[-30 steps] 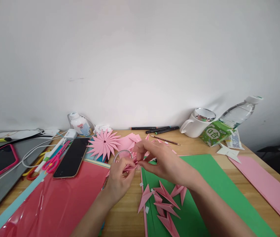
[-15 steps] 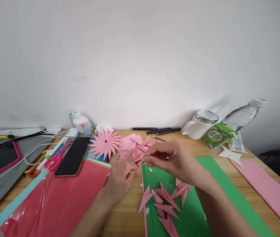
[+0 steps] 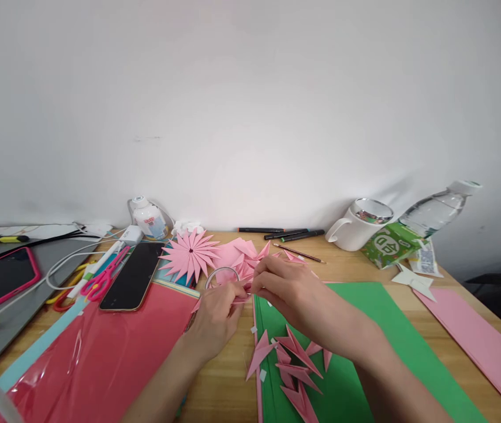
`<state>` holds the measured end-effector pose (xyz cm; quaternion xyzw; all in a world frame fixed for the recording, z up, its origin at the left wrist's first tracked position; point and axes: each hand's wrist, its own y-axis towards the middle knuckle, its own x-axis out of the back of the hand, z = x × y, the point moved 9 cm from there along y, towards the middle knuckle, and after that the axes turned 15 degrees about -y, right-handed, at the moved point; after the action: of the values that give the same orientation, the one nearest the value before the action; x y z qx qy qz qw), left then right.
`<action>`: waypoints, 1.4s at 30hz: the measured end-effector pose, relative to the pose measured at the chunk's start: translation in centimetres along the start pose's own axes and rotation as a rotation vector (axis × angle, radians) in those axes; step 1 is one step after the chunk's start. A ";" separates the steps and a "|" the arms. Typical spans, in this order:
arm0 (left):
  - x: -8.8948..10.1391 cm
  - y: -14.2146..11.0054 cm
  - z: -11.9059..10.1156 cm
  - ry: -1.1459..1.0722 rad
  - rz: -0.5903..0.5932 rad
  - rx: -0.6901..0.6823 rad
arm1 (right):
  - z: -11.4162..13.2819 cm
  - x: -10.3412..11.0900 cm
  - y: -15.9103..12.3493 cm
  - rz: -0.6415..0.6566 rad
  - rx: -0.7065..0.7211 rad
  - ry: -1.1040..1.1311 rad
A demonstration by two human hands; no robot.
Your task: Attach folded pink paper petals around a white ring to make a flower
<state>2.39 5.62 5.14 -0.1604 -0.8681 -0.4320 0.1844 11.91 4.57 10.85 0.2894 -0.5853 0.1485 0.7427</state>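
Left hand (image 3: pixel 216 317): we pinch a folded pink paper piece (image 3: pixel 240 299), seemingly to steady it for the other hand.
Right hand (image 3: pixel 297 291): our bent fingers meet that piece's right end; we cannot tell what they grip.
Pink paper units (image 3: pixel 299 373): strewn on the green sheet (image 3: pixel 343 382), presumably for easy reach.
Paper pinwheel (image 3: pixel 190 251): beyond our left hand, apparently out of the way.
Since earlier: our right fingers have shifted left, closer to the piece.

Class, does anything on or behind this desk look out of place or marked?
Small white scraps lie scattered among the pink folded pieces, like stray litter; a faint scuff mars the otherwise plain white wall.
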 end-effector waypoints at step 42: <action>-0.7 -1.3 2.8 0.005 0.021 0.267 | 0.5 -2.7 0.3 0.385 -0.145 -0.254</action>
<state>1.95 7.11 2.36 -0.1424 -0.9158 -0.3109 0.2106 10.64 4.84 8.40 0.1349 -0.7273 0.2074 0.6401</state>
